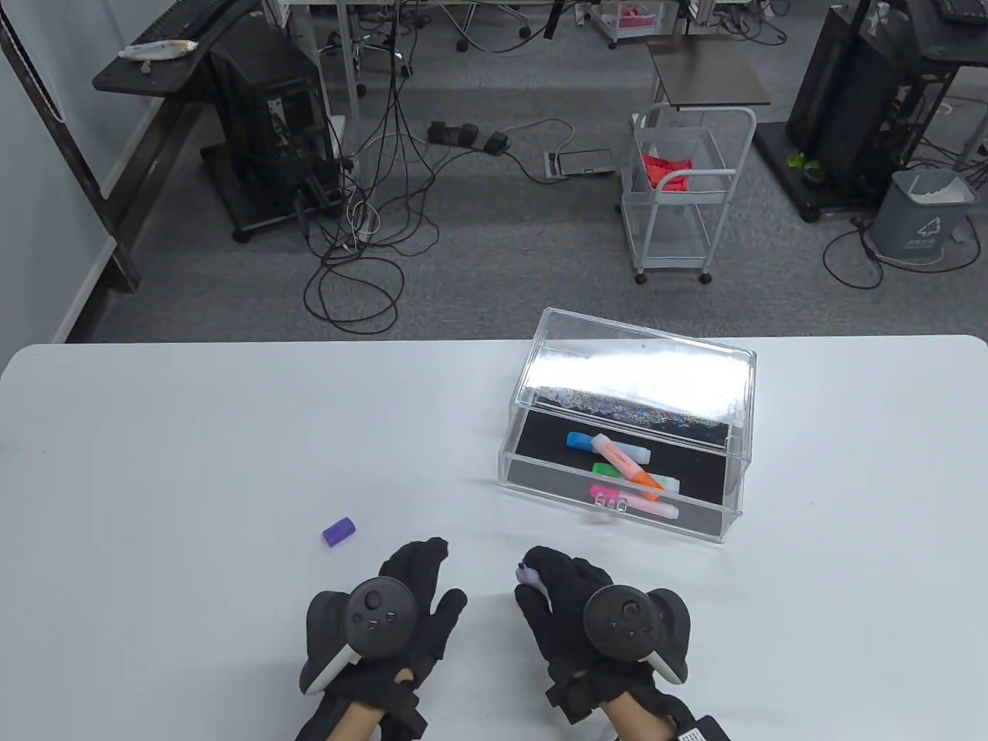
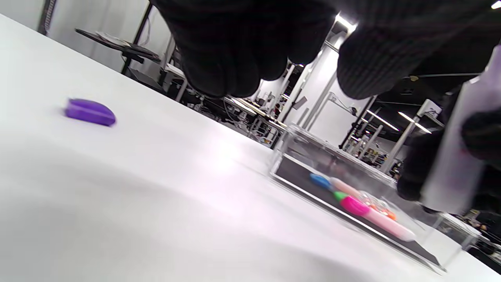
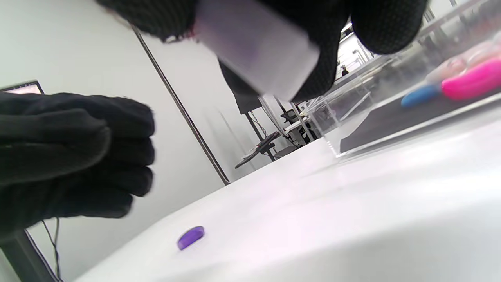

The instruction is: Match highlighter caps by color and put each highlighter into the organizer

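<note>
Highlighter (image 1: 527, 575), uncapped, sits gripped in the right hand (image 1: 575, 602); its purple cap (image 1: 338, 532) lies beside the empty, loosely curled left hand (image 1: 401, 602). Pinch the cap, align it, press on.

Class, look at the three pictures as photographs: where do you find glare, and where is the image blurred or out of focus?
Table view: sharp overall, with strong white glare on the clear organizer's lid. Left wrist view: the purple cap and the highlighters in the organizer are smeared; the gloved fingers are soft. Right wrist view: the pale purple highlighter held by the right hand is blurred, as is the left hand.
</note>
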A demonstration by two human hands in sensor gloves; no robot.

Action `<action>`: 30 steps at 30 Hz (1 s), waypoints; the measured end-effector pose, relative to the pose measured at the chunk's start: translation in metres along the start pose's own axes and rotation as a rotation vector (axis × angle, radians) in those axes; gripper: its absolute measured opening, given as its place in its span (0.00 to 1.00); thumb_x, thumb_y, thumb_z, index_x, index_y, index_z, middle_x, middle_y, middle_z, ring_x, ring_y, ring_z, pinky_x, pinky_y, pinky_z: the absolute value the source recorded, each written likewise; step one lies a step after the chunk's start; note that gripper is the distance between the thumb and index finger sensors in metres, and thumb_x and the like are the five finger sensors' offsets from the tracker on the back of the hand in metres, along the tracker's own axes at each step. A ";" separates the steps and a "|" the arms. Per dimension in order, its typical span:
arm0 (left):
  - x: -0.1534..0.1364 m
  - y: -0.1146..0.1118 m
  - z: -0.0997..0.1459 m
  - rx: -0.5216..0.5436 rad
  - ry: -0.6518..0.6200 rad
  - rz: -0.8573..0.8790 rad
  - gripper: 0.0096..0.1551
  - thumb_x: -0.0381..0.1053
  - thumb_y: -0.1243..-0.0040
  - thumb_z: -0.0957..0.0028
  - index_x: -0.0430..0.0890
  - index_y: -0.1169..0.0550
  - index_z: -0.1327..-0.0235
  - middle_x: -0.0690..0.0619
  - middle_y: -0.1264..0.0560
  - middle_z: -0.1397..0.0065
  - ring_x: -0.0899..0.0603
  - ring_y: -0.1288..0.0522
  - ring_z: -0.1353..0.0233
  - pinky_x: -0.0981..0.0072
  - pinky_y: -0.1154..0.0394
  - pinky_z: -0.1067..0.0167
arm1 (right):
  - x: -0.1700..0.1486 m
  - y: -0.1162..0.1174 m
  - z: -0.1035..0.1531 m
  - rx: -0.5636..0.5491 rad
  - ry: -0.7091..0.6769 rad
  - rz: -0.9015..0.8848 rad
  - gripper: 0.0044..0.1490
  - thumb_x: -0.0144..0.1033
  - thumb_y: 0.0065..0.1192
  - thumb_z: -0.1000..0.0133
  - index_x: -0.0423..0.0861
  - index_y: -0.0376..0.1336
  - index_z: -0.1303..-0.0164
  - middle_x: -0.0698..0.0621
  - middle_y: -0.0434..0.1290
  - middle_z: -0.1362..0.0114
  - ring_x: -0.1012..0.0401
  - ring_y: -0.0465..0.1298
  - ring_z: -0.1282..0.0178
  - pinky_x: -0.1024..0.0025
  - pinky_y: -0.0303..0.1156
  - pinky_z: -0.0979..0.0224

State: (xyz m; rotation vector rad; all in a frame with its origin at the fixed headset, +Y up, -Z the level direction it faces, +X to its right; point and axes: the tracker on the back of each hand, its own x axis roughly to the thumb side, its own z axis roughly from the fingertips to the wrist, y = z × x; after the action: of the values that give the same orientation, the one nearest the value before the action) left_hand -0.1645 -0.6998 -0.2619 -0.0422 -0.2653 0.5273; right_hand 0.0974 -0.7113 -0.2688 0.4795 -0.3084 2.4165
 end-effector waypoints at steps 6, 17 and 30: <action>-0.025 0.016 -0.002 0.049 0.077 -0.086 0.43 0.60 0.39 0.34 0.45 0.43 0.12 0.42 0.42 0.13 0.29 0.34 0.15 0.38 0.33 0.21 | 0.005 -0.002 -0.002 0.008 -0.006 0.102 0.35 0.39 0.60 0.48 0.53 0.49 0.34 0.50 0.68 0.37 0.47 0.78 0.37 0.34 0.69 0.34; -0.081 0.040 -0.049 -0.055 0.311 -0.364 0.46 0.62 0.36 0.35 0.48 0.43 0.11 0.45 0.42 0.12 0.30 0.32 0.15 0.39 0.31 0.21 | 0.013 0.002 -0.003 0.030 -0.008 0.352 0.33 0.39 0.61 0.49 0.54 0.55 0.33 0.50 0.67 0.36 0.52 0.78 0.41 0.41 0.71 0.36; -0.120 0.004 -0.107 -0.285 0.437 -0.507 0.45 0.63 0.34 0.37 0.50 0.40 0.12 0.47 0.39 0.12 0.34 0.27 0.18 0.42 0.28 0.23 | 0.000 0.000 0.002 0.049 0.029 0.418 0.32 0.39 0.62 0.49 0.58 0.58 0.33 0.49 0.65 0.28 0.51 0.77 0.38 0.40 0.70 0.34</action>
State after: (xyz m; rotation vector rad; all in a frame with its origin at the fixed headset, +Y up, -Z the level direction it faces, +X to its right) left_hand -0.2377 -0.7536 -0.3942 -0.3534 0.0825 -0.0344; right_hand 0.0976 -0.7121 -0.2665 0.4346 -0.3670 2.8393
